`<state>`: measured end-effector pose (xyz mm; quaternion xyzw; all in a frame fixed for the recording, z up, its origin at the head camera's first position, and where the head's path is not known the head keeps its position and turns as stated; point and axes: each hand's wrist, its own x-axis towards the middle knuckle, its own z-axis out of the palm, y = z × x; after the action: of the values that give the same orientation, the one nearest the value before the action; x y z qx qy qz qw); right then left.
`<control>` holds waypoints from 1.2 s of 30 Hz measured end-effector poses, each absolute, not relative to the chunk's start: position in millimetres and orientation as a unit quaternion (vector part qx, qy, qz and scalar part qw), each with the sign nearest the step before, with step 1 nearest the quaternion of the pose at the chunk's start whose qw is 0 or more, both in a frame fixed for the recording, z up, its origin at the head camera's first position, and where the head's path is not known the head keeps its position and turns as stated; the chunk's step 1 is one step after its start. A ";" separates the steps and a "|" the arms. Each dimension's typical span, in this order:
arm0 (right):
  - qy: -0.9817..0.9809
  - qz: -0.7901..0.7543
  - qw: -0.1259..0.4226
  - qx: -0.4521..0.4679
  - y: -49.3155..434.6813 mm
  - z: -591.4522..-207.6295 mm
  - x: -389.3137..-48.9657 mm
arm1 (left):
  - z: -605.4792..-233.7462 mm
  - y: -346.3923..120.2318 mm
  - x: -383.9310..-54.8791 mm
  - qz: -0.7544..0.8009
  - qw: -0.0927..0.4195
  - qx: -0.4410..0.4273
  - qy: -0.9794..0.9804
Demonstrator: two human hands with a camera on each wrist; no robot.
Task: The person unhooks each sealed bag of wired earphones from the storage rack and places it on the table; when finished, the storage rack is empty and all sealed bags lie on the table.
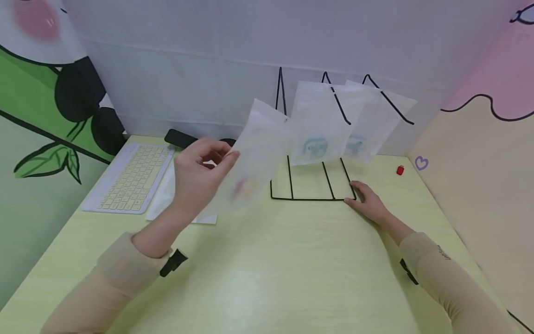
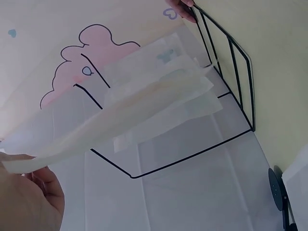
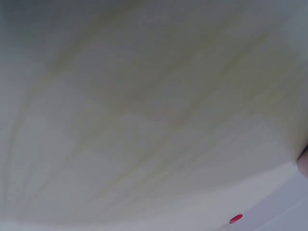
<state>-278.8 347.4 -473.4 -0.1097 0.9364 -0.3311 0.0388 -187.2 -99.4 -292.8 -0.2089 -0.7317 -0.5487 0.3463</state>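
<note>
My left hand [image 1: 200,169] pinches the left edge of a frosted, see-through bag [image 1: 267,144], which is tilted and has a reddish-purple patch low down. The bag's small hole lies right at the tip of the left prong of a black wire rack [image 1: 313,200]. Two similar bags, one on the middle prong [image 1: 306,120] and another on the right prong [image 1: 375,120], each show a blue-green shape. At the rack's front right corner, my right hand [image 1: 369,202] holds the base wire between thumb and fingers. The left wrist view shows the held bag [image 2: 106,125] nearly edge-on.
A white keyboard [image 1: 133,178] lies at the left, with white sheets or bags [image 1: 162,199] beside it. Behind them are a black oblong object [image 1: 179,138] and a round black one [image 1: 228,141]. A small red object [image 1: 400,170] sits near the right edge.
</note>
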 end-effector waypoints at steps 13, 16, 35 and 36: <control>0.938 -0.328 0.037 -0.108 346.4 -472.8 -276.8 | -294.2 -119.1 -181.1 -0.474 0.347 -0.215 -0.780; 0.938 -0.327 0.038 -0.107 346.3 -472.4 -276.7 | -295.1 -126.0 -179.1 -0.467 0.349 -0.209 -0.785; 0.940 -0.322 0.041 -0.108 345.1 -469.8 -276.8 | -295.0 -166.1 -158.7 -0.330 0.365 -0.279 -0.825; 0.940 -0.322 0.040 -0.108 345.1 -469.9 -276.8 | -294.9 -167.9 -157.0 -0.325 0.362 -0.284 -0.826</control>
<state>-276.8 345.1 -469.9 -0.1083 0.9395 -0.3224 0.0405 -157.0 -167.9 -294.9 -0.2841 -0.8263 -0.3246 0.3622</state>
